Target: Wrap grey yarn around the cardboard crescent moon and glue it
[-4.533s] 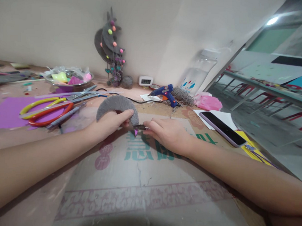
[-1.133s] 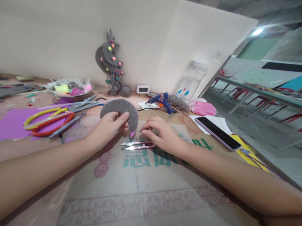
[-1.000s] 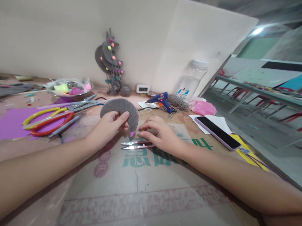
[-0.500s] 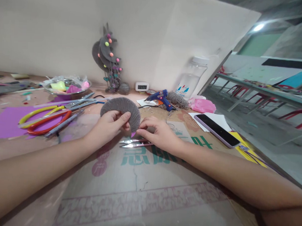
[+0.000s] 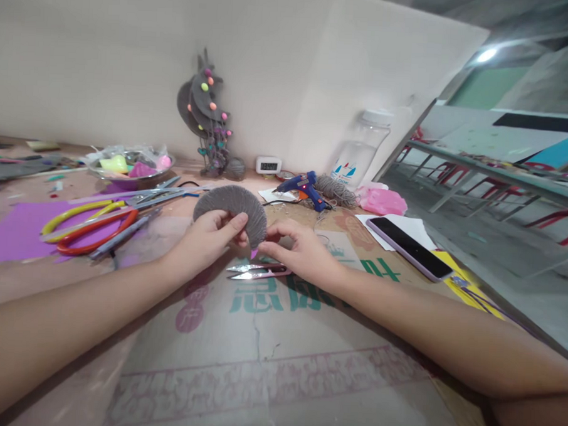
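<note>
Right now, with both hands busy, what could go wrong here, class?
The snips lie open close to the right hand, so a cut is possible. The glue gun shows a red light, so it may be hot. Strands on the grey crescent might slip off at its purple tip.

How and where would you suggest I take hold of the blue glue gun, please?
I would grip the blue glue gun by its handle, coming from the near right side. The handle slants down to the right, toward the person, while the nozzle points left, away from that approach. A red light glows, so the nozzle may be hot.
</note>
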A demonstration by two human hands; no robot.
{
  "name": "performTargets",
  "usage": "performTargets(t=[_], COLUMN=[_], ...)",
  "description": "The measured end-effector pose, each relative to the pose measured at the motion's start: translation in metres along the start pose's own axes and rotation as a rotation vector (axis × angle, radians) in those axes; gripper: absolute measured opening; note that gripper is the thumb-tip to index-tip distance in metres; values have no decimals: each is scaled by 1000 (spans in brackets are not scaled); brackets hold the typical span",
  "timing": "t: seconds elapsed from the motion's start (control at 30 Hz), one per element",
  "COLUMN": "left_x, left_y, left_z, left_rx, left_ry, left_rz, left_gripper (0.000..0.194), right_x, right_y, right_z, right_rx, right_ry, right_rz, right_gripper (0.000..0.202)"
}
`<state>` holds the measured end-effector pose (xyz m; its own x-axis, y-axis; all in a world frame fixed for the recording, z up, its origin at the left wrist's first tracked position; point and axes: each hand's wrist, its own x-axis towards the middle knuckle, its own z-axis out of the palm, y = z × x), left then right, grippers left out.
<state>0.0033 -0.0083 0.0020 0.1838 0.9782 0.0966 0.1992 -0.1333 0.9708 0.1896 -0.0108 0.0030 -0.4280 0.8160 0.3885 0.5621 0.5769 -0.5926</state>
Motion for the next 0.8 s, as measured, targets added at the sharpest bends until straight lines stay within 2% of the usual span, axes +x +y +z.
performTargets(t=[0.2,0.3,0.43,0.6,0.8], left_x=[1,1,-3,-9,-12], left_y=[-2,-2,-1,2,8], left_z=[0,1,2,1,2], left_rx=[124,109,78,157,408], left_ry=[-18,-23,-82,-156,-155], left_rz=[144,173,182,297,404], left_gripper=[29,24,24,33,24], right_x=[-3,-4,-4,-3,-3], right_y=[0,1,2,2,-1], right_z=[0,0,-1,-4,-5], right_rx=[-73,-165,-290,-407,-473], right_ry=[75,63,58,28,0], right_rz=[-182,-260,-270,-264,-328], right_gripper=[9,10,12,15,17])
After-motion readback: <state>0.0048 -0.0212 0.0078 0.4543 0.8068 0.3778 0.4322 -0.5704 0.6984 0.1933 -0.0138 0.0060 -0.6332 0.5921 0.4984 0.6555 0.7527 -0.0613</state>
